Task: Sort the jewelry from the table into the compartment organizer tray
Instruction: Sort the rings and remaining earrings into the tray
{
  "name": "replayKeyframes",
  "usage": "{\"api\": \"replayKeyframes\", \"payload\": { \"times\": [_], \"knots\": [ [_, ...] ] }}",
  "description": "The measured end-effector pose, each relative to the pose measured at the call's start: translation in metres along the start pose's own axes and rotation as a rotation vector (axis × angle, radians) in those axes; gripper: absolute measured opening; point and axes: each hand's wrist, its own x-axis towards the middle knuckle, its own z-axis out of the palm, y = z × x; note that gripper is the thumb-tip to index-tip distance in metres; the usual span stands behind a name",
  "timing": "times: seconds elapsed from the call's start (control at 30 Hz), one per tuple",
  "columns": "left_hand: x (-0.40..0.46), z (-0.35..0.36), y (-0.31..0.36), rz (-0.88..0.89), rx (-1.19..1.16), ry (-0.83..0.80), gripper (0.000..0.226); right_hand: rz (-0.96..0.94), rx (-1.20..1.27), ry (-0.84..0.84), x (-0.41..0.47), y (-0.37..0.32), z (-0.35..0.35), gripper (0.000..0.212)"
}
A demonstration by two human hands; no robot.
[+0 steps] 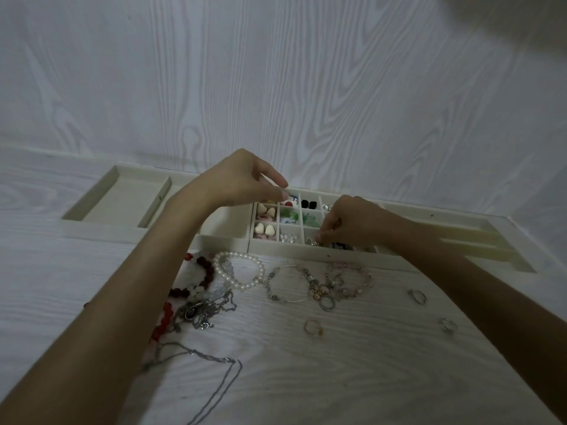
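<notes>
We note a white wood-grain table (352, 372), dimly lit, and behind it a wall (276, 72) with the same pale wood-grain pattern, meeting the tabletop along its far edge.

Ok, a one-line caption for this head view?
Both hands over the organizer tray: right hand pinching small jewelry into a front compartment, bracelets unsorted on the table.

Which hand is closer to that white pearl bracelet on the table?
The left. The left hand hovers over the tray, above and just beyond the pearl bracelet. The right hand reaches into compartments farther to the right.
</notes>
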Motion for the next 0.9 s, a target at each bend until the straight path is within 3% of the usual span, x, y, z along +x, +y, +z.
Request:
{"api": "replayKeyframes", "payload": {
  "times": [0.43,0.53,0.7,0.9],
  "knots": [
    [0.002,0.001,-0.003,0.036,0.056,-0.028,0.022,0.024,-0.14,0.06,-0.001,-0.009,-0.001,0.02],
    [0.003,0.003,-0.003,0.159,0.216,-0.081,0.02,-0.015,-0.117,0.051,-0.013,-0.01,-0.025,0.019],
    [0.002,0.026,0.004,0.369,0.596,-0.108,0.037,-0.121,-0.338,0.033,-0.026,-0.006,-0.033,0.035],
    [0.006,0.05,0.002,0.392,0.886,-0.169,0.031,-0.147,-0.41,0.045,-0.031,0.003,-0.007,0.048]
  ]
}}
